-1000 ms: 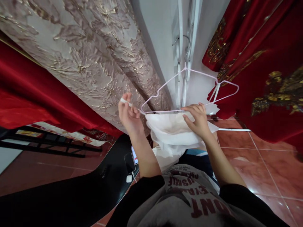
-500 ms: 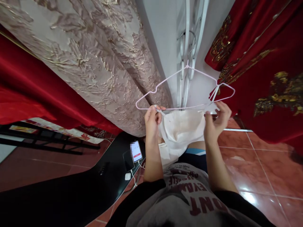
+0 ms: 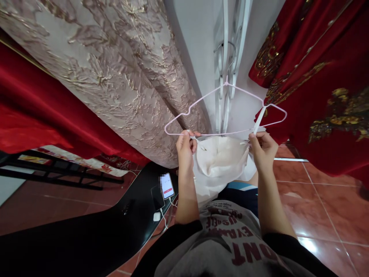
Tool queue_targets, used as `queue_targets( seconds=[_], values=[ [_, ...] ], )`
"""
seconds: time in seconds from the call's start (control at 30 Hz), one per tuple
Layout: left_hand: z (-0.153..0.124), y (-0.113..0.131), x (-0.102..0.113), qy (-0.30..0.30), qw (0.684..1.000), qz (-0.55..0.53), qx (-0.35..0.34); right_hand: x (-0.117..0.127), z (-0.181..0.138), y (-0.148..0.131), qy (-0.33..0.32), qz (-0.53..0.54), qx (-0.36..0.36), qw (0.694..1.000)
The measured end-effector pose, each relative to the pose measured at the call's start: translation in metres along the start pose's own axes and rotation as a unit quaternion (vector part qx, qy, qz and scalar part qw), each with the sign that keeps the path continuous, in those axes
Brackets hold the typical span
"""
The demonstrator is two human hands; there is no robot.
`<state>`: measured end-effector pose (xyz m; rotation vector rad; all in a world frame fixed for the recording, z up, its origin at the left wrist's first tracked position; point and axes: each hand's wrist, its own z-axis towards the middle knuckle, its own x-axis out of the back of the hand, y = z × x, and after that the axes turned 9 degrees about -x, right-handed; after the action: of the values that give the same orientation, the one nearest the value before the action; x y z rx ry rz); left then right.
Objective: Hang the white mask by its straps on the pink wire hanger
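Note:
A pale pink hanger (image 3: 208, 93) hangs by its metal hook from a white rack. Over the notch on its right side runs a white strap (image 3: 260, 118), pulled straight down. My right hand (image 3: 263, 148) pinches the lower end of this strap beside the right edge of a white garment (image 3: 221, 156). My left hand (image 3: 186, 144) is closed at the garment's upper left edge, right at the hanger's bottom bar. The garment hangs open at the top below the bar, its lower part lying toward my lap.
White rack bars (image 3: 223, 69) stand against the wall. A pale pink brocade fabric (image 3: 115, 73) hangs at left, and a red embroidered garment (image 3: 319, 96) at right. On a black bench (image 3: 115, 219) lie a lit phone (image 3: 167, 185), a dark phone (image 3: 157, 198) and a white charger (image 3: 156, 216).
My right hand has moved slightly down and its fingers have closed on the strap. The strap, a loose loop before, is now straight. My left hand stays at the bar.

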<state>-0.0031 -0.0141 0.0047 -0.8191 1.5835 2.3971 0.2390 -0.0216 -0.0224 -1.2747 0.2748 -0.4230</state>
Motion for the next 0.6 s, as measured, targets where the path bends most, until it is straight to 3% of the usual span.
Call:
queue_targets(
  seconds=[0.13,0.2,0.33,0.47,0.53,0.6],
  values=[
    [0.004,-0.001,0.001,0.004,1.000,0.002,-0.010,0.001,0.011,-0.034,-0.117,0.037,0.019,0.992],
    [0.004,-0.001,-0.001,0.016,1.000,0.006,0.001,0.003,0.022,-0.051,-0.116,0.034,0.051,0.991],
    [0.002,0.001,-0.006,0.016,0.999,0.000,0.030,0.009,0.047,-0.062,0.001,0.050,0.128,0.990],
    [-0.001,-0.001,-0.006,0.006,0.999,-0.006,0.040,0.002,0.062,-0.041,0.143,0.143,0.124,0.971],
    [0.000,-0.003,-0.004,0.002,0.999,-0.003,0.035,-0.007,0.062,-0.027,0.175,0.175,0.104,0.963],
    [0.001,-0.003,-0.001,-0.008,1.000,-0.003,0.025,-0.015,0.061,-0.020,0.165,0.168,0.098,0.967]
  ],
)
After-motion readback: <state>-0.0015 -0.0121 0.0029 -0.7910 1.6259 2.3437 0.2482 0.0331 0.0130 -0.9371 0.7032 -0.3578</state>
